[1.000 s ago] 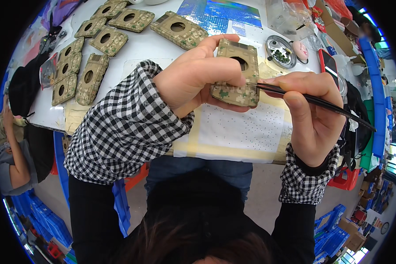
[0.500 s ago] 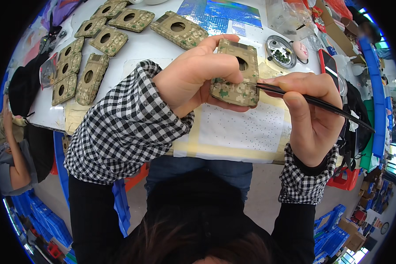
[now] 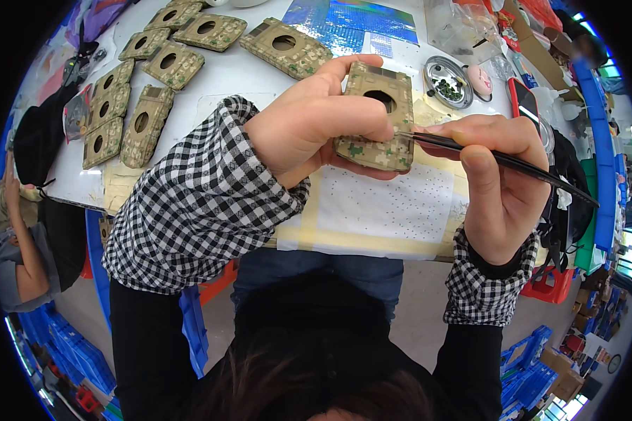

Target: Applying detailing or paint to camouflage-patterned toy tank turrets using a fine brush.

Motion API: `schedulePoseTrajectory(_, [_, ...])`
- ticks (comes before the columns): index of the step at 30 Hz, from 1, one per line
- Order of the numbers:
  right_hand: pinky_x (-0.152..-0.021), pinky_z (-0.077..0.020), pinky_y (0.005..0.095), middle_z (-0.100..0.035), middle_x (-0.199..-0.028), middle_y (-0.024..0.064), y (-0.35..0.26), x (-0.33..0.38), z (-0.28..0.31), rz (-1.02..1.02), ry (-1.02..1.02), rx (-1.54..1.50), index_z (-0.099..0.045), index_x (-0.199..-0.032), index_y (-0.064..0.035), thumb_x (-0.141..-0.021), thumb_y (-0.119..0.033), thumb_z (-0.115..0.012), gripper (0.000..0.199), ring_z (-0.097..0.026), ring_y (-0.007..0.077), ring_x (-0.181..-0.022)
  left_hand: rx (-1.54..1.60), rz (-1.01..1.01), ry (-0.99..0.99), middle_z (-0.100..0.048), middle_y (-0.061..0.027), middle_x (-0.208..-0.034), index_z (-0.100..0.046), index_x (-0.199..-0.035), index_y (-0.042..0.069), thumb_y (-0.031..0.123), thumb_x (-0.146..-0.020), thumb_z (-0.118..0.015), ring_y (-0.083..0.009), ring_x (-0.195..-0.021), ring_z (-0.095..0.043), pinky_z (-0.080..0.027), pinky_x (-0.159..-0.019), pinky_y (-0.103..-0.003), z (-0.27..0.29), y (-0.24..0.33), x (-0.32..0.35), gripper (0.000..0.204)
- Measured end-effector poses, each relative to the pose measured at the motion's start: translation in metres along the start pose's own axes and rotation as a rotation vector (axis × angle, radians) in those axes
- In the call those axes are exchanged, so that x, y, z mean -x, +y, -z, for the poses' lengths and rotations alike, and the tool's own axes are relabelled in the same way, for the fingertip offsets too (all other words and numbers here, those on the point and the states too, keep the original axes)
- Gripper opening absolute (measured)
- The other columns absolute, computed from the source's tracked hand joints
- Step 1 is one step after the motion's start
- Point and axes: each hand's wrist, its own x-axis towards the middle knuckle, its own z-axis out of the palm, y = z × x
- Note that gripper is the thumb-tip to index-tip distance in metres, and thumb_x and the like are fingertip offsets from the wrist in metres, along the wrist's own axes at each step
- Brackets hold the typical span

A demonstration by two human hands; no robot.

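Note:
My left hand (image 3: pixel 316 119) is closed around a camouflage model tank hull (image 3: pixel 376 151), its thumb pressed on the top beside the round hole. My right hand (image 3: pixel 502 158) pinches black tweezers (image 3: pixel 516 165). Their tips touch or nearly touch the hull just by my left thumb; whether they grip a small part is too fine to make out. Beneath the hull lies a white sheet (image 3: pixel 386 210) dotted with many tiny dark specks. A round metal dish (image 3: pixel 445 83) with small dark green bits stands beyond my right hand.
Several more tank hulls (image 3: pixel 284 44) with round holes lie at the far left of the table. Blue shiny packets (image 3: pixel 351 24) are at the back. A red-edged phone (image 3: pixel 525 102) and clear bags are at the right. Another person's arm (image 3: pixel 24 238) shows at the left edge.
My left thumb has shifted slightly right along the hull, towards the tweezer tips. The hull and my right hand have barely moved.

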Motion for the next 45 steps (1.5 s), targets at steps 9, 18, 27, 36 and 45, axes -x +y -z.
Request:
schedulePoseTrajectory(9, [-0.078,-0.0508,0.0322,-0.065,-0.088,0.0183,0.0000,0.0005,-0.0020,0.002,0.015,-0.038,-0.053,-0.090,0.0024,-0.092,-0.015,-0.055,0.018,-0.064,0.0227,-0.084,-0.004,0.005,0.000,-0.055,-0.0196,-0.117,-0.017,-0.141,0.006,0.009,-0.076,-0.054,-0.0306,-0.090,-0.064,-0.055,-0.077,-0.038,0.0004,-0.0003,-0.0004,0.075])
schedulePoseTrajectory(18, [-0.079,-0.0498,0.0335,-0.065,-0.088,0.0188,0.0000,0.0000,-0.0025,0.033,0.003,-0.028,-0.053,-0.089,0.0027,-0.091,-0.013,-0.058,0.016,-0.064,0.0240,-0.085,0.019,-0.005,-0.019,-0.056,-0.0199,-0.116,-0.018,-0.141,0.004,0.013,-0.075,-0.056,-0.0309,-0.090,-0.064,-0.055,-0.077,-0.038,0.0036,-0.0024,-0.0023,0.076])
schedulePoseTrajectory(27, [-0.079,-0.0488,0.0328,-0.065,-0.088,0.0183,-0.0015,0.0000,-0.0029,0.032,0.001,-0.009,-0.054,-0.089,0.0033,-0.090,-0.012,-0.060,0.017,-0.063,0.0237,-0.085,0.005,-0.019,-0.005,-0.055,-0.0199,-0.117,-0.018,-0.141,0.004,0.012,-0.075,-0.055,-0.0306,-0.092,-0.064,-0.054,-0.079,-0.039,0.0015,-0.0018,-0.0013,0.076])
schedulePoseTrajectory(36, [-0.078,-0.0486,0.0321,-0.065,-0.089,0.0182,-0.0024,-0.0002,-0.0025,0.036,-0.007,0.012,-0.054,-0.089,0.0034,-0.090,-0.011,-0.059,0.016,-0.063,0.0232,-0.085,-0.003,0.003,0.008,-0.055,-0.0190,-0.117,-0.019,-0.141,0.006,0.012,-0.075,-0.054,-0.0308,-0.092,-0.064,-0.054,-0.078,-0.039,0.0001,-0.0005,-0.0003,0.075])
schedulePoseTrajectory(45, [-0.077,-0.0545,0.0369,-0.060,-0.092,0.0177,-0.0020,0.0057,-0.0012,0.002,0.152,-0.248,-0.052,-0.096,0.0057,-0.094,-0.017,-0.052,0.023,-0.064,0.0253,-0.085,0.087,0.022,-0.001,-0.055,-0.0228,-0.118,-0.021,-0.141,0.006,0.013,-0.080,-0.050,-0.0352,-0.089,-0.064,-0.055,-0.075,-0.039,0.0014,0.0019,-0.0005,0.068])
